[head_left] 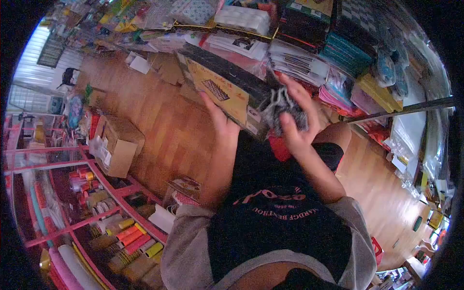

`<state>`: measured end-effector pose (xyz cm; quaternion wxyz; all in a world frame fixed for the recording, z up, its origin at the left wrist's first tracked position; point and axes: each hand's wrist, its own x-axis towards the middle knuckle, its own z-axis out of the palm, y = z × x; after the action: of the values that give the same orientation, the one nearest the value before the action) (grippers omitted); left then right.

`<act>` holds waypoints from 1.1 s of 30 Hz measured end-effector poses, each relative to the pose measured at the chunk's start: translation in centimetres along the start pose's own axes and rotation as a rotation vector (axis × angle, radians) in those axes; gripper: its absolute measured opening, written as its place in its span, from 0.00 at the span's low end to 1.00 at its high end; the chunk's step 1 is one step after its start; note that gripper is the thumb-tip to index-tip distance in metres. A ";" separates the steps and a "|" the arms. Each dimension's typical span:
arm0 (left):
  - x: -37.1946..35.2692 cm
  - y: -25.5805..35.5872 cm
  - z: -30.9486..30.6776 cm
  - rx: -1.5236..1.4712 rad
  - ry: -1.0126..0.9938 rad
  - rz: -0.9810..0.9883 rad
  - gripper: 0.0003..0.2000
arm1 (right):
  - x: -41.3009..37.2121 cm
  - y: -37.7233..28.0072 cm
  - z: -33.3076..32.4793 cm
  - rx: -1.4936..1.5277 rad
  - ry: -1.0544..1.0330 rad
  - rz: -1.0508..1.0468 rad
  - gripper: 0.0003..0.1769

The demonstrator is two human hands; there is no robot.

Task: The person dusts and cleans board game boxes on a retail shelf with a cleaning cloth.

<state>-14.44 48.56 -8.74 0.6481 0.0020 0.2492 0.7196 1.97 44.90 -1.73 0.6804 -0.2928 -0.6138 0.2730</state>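
A flat box (217, 87) with a tan printed face and dark sides is tilted in front of my body. My left hand (220, 116) supports its lower left edge, thumb lying along the printed face. At the box's right end, my right hand (302, 113) is curled around a crumpled dark grey and white cloth (285, 108), which touches or lies close to the box end. The far side of the box and the fingers beneath it are hidden.
Shelves with stacked papers (297, 63) and packages run along the top. An open cardboard box (118, 145) stands on the wooden floor (164, 125) at left. Below it, a pink rack (108, 181) holds colourful rolls. A dark bar (401, 109) juts in from the right.
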 end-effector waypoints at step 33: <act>-1.7 -5.2 -2.7 -0.126 -0.299 -0.427 0.23 | -5.0 -4.1 -0.1 -0.244 0.117 0.250 0.23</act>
<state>-10.23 46.20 -12.47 0.8136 0.0153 0.1000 0.5725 1.64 38.46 -2.10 0.6350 -0.4628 -0.5606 0.2615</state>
